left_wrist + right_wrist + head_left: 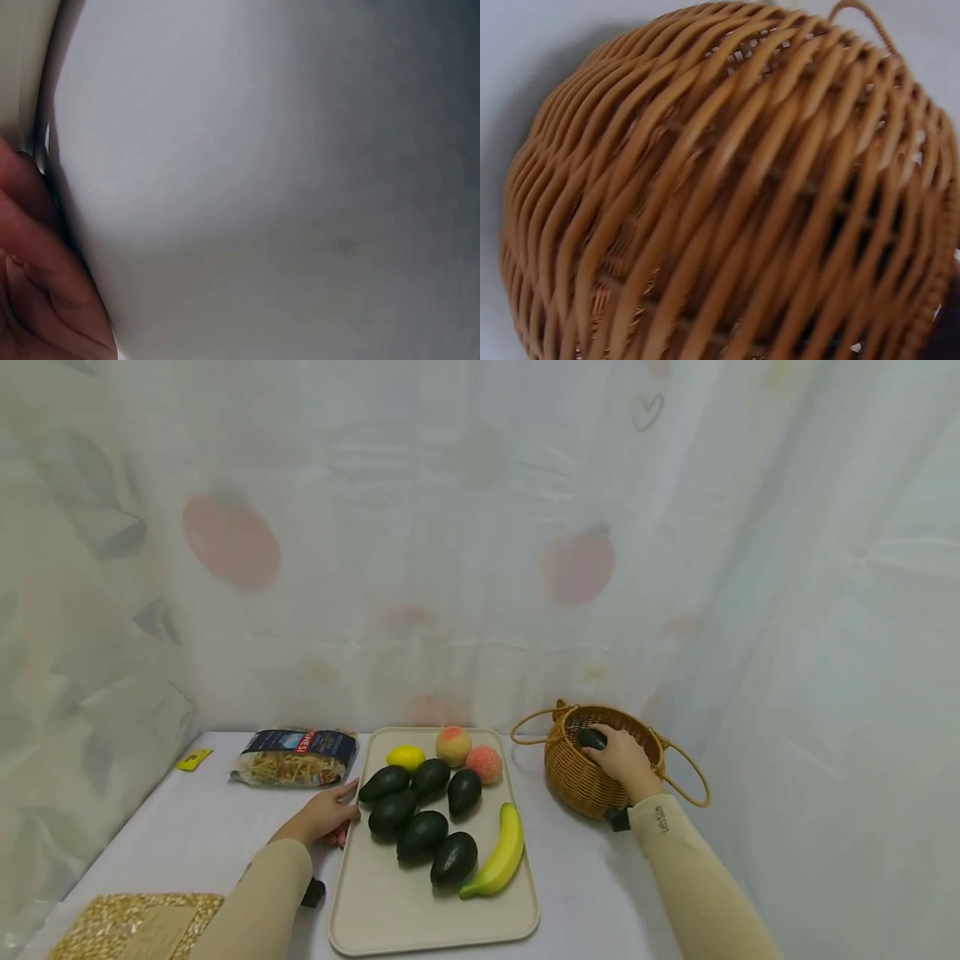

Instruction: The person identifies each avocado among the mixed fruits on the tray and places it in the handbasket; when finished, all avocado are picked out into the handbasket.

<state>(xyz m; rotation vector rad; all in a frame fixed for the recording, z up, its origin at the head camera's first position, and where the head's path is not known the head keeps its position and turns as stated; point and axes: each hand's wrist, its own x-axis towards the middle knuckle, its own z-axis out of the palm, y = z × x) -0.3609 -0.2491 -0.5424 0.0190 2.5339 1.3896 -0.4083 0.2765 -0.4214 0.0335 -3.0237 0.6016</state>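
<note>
My right hand (626, 758) grips a dark green avocado (592, 739) at the mouth of a round wicker basket (581, 781). In the right wrist view the woven side of the basket (705, 180) fills the picture, and dark shapes show through its gaps. My left hand (322, 817) rests against the left edge of a beige tray (375, 906), its fingers loosely bent. Several avocados (422, 837) lie in that tray, with a lemon (406, 757), two peaches (453, 746) and a banana (501, 858). Fingers (45, 262) show beside the tray rim in the left wrist view.
A bag of pasta (296, 758) lies left of the tray, with a small yellow packet (193, 759) farther left. At the front left is a bag of yellow kernels (135, 927). Two looped handles (686, 768) stick out from the basket. A pale curtain (420, 552) hangs behind.
</note>
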